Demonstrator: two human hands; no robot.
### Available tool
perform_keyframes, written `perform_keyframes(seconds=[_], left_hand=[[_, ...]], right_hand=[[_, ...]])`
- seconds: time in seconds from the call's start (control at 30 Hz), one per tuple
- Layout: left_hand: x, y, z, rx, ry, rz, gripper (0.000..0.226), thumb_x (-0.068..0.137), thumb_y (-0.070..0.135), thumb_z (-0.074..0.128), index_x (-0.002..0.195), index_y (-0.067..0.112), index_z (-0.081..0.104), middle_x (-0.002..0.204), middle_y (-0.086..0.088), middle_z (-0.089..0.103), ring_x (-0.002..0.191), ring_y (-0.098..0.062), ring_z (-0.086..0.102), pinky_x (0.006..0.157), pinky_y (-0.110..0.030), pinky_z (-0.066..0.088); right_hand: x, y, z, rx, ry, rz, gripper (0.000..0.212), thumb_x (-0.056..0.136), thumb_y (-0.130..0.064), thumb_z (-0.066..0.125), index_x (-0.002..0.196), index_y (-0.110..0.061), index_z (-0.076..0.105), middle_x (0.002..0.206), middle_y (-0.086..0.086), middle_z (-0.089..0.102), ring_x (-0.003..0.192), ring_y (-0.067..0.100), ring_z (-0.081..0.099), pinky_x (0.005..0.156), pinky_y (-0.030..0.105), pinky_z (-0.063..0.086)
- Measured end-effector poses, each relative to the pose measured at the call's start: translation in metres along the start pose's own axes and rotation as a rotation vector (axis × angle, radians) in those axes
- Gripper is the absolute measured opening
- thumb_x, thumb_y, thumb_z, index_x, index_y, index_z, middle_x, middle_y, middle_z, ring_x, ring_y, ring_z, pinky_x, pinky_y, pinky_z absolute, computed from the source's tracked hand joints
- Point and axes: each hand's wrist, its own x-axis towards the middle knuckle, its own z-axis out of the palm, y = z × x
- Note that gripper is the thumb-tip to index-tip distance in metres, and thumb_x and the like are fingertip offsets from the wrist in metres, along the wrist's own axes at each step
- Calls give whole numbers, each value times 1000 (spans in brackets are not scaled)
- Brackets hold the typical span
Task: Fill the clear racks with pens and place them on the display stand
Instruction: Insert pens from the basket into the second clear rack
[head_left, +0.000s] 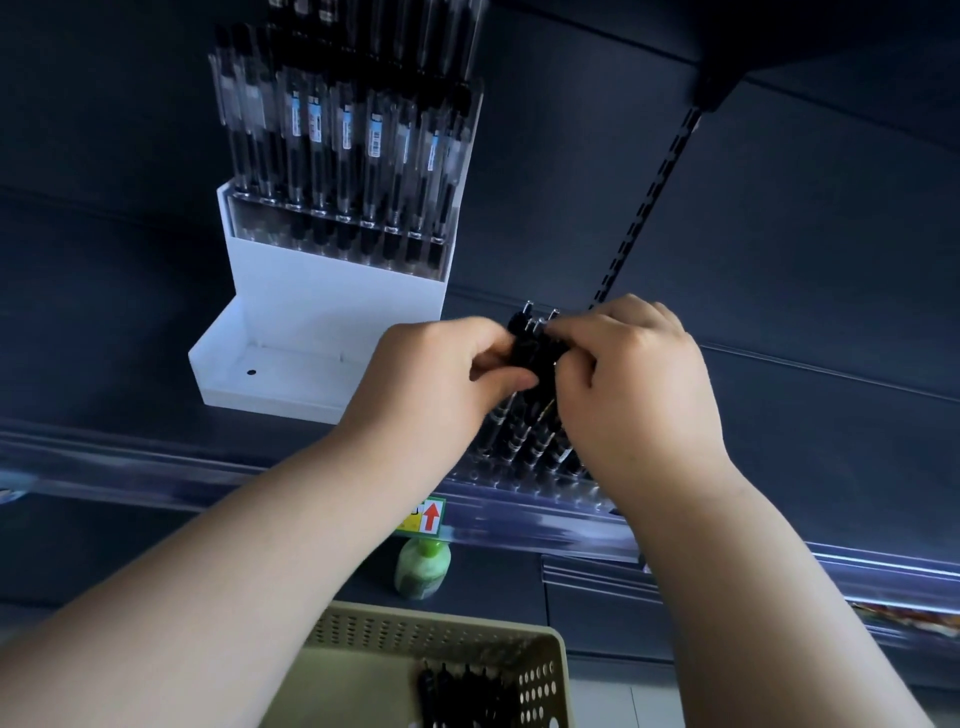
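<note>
Head view, looking forward and down at a dark shelf bay. We see both hands together at centre, clamped on one bunch of black pens (536, 361).

Left hand (441, 374): fingers curled inward, thumb pressed against the bunch from the left, forearm coming up from lower left. Right hand (639, 384): back of the hand toward us, fingers curled over the upper part of the bunch from the right, forearm from lower right. The fingertips of the two nearly meet across the bunch. Metal clicker tips poke out above the fingers.

The pens are slim, glossy black, with pale ringed bands lower down. They lean slightly and their lower ends reach into a clear rack (519, 486). It's a transparent plastic strip with a row of rounded slots, sitting at the shelf's front edge just above the shiny price rail (156, 470). We can't tell how many slots are filled, since the right wrist covers one end.

Left of the hands is a white display stand (291, 332): matte, boxy, stepped, with a small dark hole in the floor of the lowest tray. Its upper steps carry filled racks (337, 171) of clear-barrelled pens, upright, labels facing out.

Below is a beige perforated plastic basket (431, 634) with loose pens (462, 696) lying in it, blurred. Under the rail is a pale green bottle (422, 569), just below a tag with a red arrow (430, 515). A slotted metal upright (654, 192) runs up the back wall.
</note>
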Motion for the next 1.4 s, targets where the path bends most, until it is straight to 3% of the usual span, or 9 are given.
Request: perform_keyframes(seconds=[0.1, 0.17, 0.27, 0.7, 0.87, 1.0, 1.13, 1.2, 1.4], left_hand=[[-1, -4, 8, 96, -28, 9, 14, 72, 27, 79, 82, 21, 71, 64, 15, 64, 59, 1, 59, 61, -8, 44], [-1, -6, 14, 186, -57, -4, 19, 73, 31, 78, 86, 19, 71, 72, 6, 70, 66, -11, 63, 66, -23, 50], [-1, -7, 18, 225, -71, -31, 19, 75, 33, 76, 86, 20, 69, 74, 3, 70, 72, -17, 66, 71, -31, 53], [1, -14, 17, 239, -45, -76, 25, 77, 31, 75, 69, 26, 52, 65, 7, 60, 64, -13, 59, 57, -19, 42], [0, -17, 19, 245, -101, -46, 20, 78, 34, 73, 82, 18, 62, 76, -2, 69, 74, -20, 64, 69, -31, 52], [0, -20, 16, 515, -270, -32, 36, 84, 47, 62, 98, 14, 58, 87, -6, 66, 83, -24, 61, 73, -36, 51], [-5, -18, 2, 712, -217, 41, 24, 92, 38, 51, 101, 16, 56, 84, -1, 55, 79, -24, 54, 62, -32, 44], [-14, -14, -4, 833, -205, 94, 21, 93, 35, 48, 106, 20, 54, 90, 0, 55, 88, -23, 54, 58, -30, 35], [-47, -11, -8, 1045, -308, 152, 30, 89, 24, 56, 118, 20, 48, 112, 1, 55, 108, -23, 48, 69, -28, 31]], right_hand=[[-2, 5, -1, 20, -1, -1, 37, 76, -8, 43, 98, -14, 73, 89, 11, 65, 86, 34, 54, 77, 42, 47], [-4, 6, -2, 28, 1, -2, 36, 77, -7, 45, 98, -13, 73, 89, 11, 66, 86, 35, 54, 76, 43, 48], [-5, 8, -4, 36, 1, -12, 34, 77, -7, 46, 96, -11, 73, 87, 12, 65, 85, 35, 54, 74, 43, 48], [-11, 6, -9, 46, -13, -58, 34, 76, -6, 46, 96, -9, 73, 86, 13, 66, 84, 35, 55, 72, 45, 49], [-11, 4, -9, 46, -3, -58, 32, 77, -4, 47, 95, -9, 73, 84, 13, 65, 82, 35, 54, 71, 44, 48], [-10, 1, -12, 61, 18, -81, 32, 76, -2, 48, 94, -8, 73, 84, 12, 66, 81, 36, 55, 70, 44, 49], [-13, -3, -18, 65, 18, -105, 30, 76, 0, 49, 94, -7, 73, 83, 13, 66, 80, 36, 55, 69, 43, 50], [-16, -8, -21, 64, 2, -129, 29, 76, 0, 50, 92, -5, 73, 81, 13, 66, 79, 37, 55, 67, 42, 51], [-37, -22, -26, 33, -154, -124, 26, 83, -5, 50, 97, -10, 72, 95, 8, 66, 92, 31, 57, 68, 39, 52]])
